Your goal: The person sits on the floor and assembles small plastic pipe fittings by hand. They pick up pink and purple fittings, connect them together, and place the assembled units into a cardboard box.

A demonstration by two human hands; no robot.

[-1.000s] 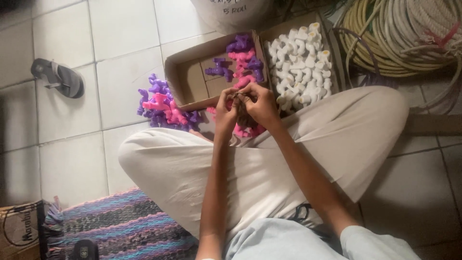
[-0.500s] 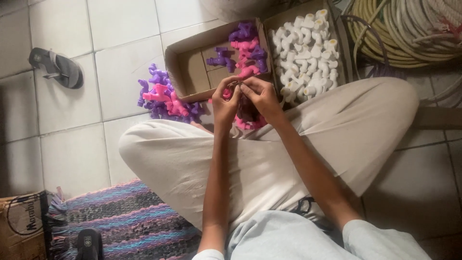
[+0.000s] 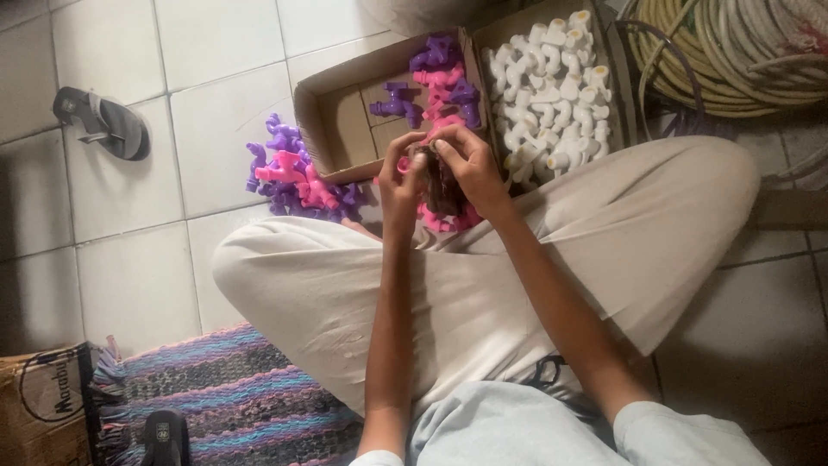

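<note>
Head view: A person sits cross-legged on a tiled floor (image 3: 129,259), both hands raised over the knees. The left hand (image 3: 401,181) and the right hand (image 3: 466,168) meet, fingers curled and pinching a small pink plastic piece (image 3: 420,142) between them, just in front of an open cardboard box (image 3: 332,112). The box holds purple and pink pieces (image 3: 435,78) in one half and white pieces (image 3: 552,95) in the other. A loose heap of purple and pink pieces (image 3: 293,177) lies on the floor beside the left knee. A sandal (image 3: 103,121) rests well apart; coiled hose (image 3: 733,52) sits near the box.
</note>
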